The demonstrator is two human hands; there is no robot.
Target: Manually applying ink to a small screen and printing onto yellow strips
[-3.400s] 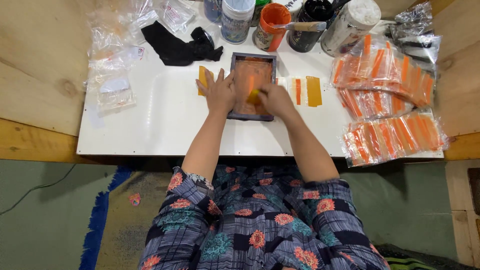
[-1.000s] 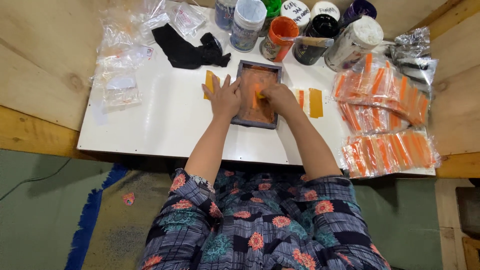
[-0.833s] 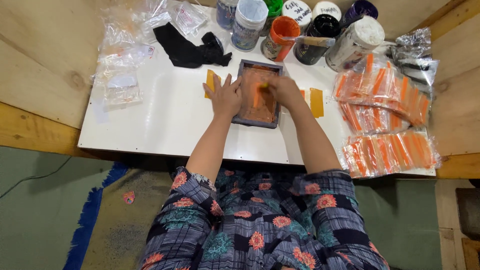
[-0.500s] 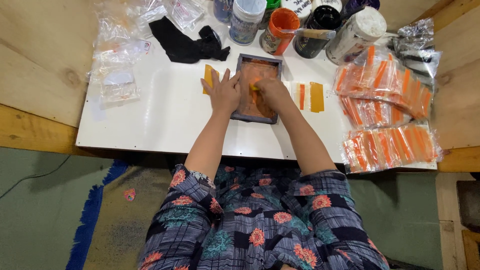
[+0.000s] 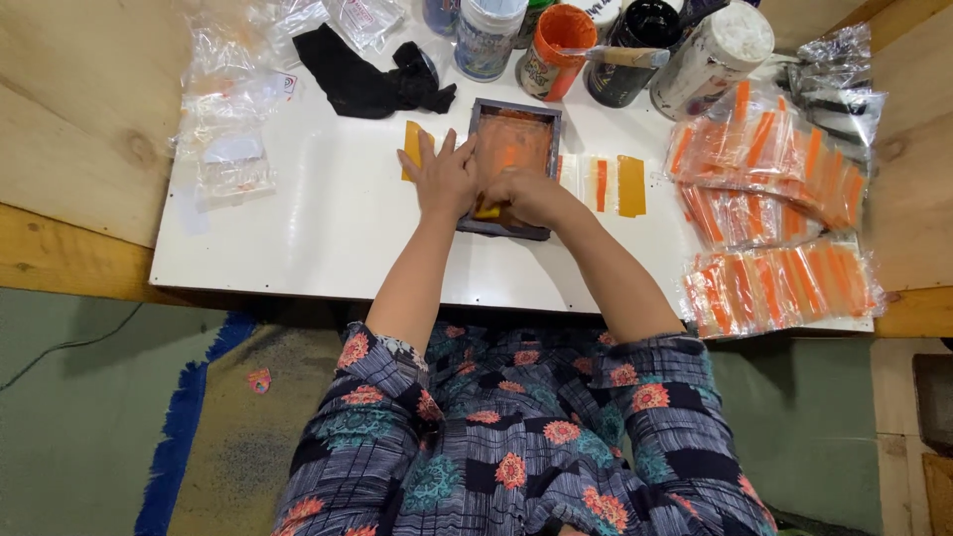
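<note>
a white desk [image 5: 298, 228] carried everything. at its right lay heaps of clear packets with orange strips [image 5: 769, 213]; at the far edge stood paint jars [image 5: 596, 40], with a black cloth [image 5: 367, 79] to their left and empty clear bags [image 5: 233, 119] further left. near the middle sat a small dark-framed printing screen [image 5: 511, 164], orange inside. the left hand [image 5: 444, 179] lay flat, fingers released, pressing the frame's left edge. the right hand [image 5: 521, 194] was clenched on a small yellow scraper [image 5: 488, 210] at the screen's near end. loose orange strips [image 5: 615, 186] lay just right.
</note>
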